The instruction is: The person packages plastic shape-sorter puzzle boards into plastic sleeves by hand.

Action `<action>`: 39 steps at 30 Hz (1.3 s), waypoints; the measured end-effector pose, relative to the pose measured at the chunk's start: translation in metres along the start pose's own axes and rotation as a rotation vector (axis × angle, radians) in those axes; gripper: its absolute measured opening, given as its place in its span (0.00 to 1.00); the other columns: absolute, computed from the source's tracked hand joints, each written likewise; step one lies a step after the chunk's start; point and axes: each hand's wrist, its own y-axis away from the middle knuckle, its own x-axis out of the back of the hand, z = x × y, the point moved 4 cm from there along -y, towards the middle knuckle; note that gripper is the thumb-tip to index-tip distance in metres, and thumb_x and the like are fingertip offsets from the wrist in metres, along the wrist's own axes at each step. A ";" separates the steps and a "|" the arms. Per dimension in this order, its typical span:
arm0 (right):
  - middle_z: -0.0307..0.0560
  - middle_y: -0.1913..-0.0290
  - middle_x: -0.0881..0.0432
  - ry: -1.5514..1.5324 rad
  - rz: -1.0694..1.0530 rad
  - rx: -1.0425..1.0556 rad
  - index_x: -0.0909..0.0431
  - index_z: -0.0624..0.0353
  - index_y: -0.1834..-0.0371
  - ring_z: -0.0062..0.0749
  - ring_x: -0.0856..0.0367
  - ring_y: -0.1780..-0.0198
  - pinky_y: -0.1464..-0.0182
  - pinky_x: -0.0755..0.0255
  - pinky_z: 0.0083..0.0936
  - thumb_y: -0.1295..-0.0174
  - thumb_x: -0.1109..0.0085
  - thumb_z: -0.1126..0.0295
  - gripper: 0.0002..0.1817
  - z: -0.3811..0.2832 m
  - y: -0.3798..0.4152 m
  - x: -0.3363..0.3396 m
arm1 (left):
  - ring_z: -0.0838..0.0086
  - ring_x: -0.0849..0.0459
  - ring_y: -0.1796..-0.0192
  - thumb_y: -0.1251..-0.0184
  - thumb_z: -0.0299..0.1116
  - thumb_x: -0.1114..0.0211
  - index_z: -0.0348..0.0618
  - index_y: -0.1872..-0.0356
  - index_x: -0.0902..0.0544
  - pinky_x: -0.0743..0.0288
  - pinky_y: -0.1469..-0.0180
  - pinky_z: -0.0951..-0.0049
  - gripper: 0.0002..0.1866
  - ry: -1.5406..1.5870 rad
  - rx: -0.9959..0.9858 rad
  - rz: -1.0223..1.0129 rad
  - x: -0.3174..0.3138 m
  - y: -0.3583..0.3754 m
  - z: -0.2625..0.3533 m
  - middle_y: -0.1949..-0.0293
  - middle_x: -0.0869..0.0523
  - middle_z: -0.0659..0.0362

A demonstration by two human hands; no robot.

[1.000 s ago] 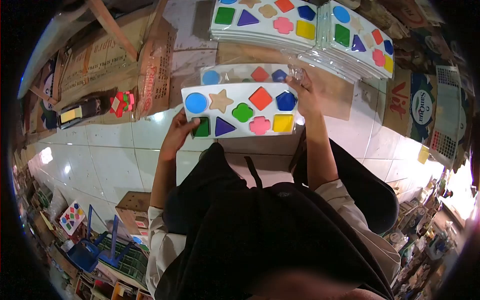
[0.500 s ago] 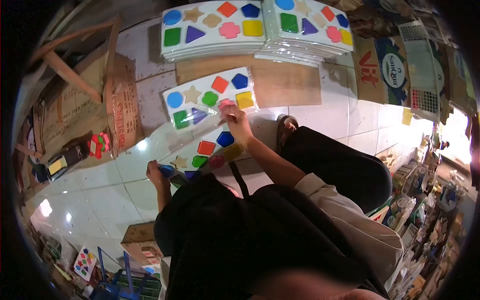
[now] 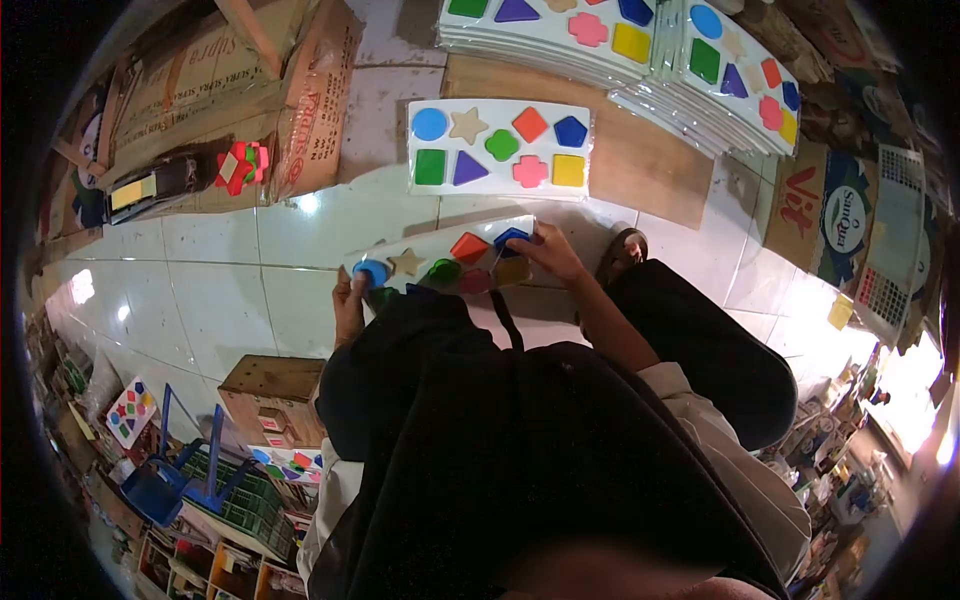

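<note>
A white shape board with coloured pieces rests over my lap, its near edge hidden by dark clothing. My left hand grips its left end beside the blue circle. At the right end, my right hand holds the board by the blue pentagon, thumb and fingers closed on the edge. Beyond it on the floor lies another shape board in clear wrap, with a green flower, a pink cross and other shapes. Neither hand touches that one.
Stacked wrapped boards stand at the top on brown cardboard. A large carton is at upper left, near red flower shapes. A wooden box and blue stool are at lower left.
My right hand has left the wrapped board beyond and now holds the right end of the near board. That wrapped board now lies straighter. The view has shifted.
</note>
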 end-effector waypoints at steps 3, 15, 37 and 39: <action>0.40 0.70 0.27 0.097 0.205 0.112 0.35 0.64 0.47 0.16 0.30 0.70 0.70 0.35 0.18 0.48 0.37 0.67 0.26 0.017 -0.006 0.009 | 0.87 0.35 0.73 0.38 0.36 0.42 0.41 0.71 0.27 0.39 0.71 0.84 0.09 -0.084 0.039 -0.112 -0.008 -0.004 0.001 0.78 0.31 0.70; 0.55 0.62 0.22 0.600 0.773 0.105 0.28 0.65 0.55 0.42 0.24 0.63 0.59 0.31 0.32 0.52 0.38 0.53 0.28 -0.051 -0.088 0.140 | 0.65 0.20 0.62 0.42 0.46 0.40 0.35 0.54 0.27 0.29 0.58 0.71 0.24 -0.772 -0.586 -0.213 -0.168 -0.146 0.075 0.63 0.19 0.49; 0.57 0.59 0.24 0.649 0.544 -0.400 0.28 0.72 0.55 0.42 0.23 0.63 0.70 0.29 0.39 0.47 0.51 0.39 0.38 -0.036 -0.100 0.150 | 0.57 0.25 0.49 0.40 0.56 0.49 0.34 0.52 0.26 0.33 0.49 0.64 0.31 -0.869 -0.016 -0.384 -0.184 -0.153 0.073 0.52 0.23 0.45; 0.54 0.62 0.23 0.592 0.491 -0.470 0.27 0.69 0.59 0.39 0.23 0.66 0.74 0.29 0.35 0.47 0.50 0.39 0.36 -0.056 -0.085 0.132 | 0.57 0.24 0.49 0.40 0.55 0.49 0.36 0.53 0.24 0.32 0.50 0.64 0.29 -0.888 -0.001 -0.322 -0.185 -0.150 0.075 0.52 0.23 0.45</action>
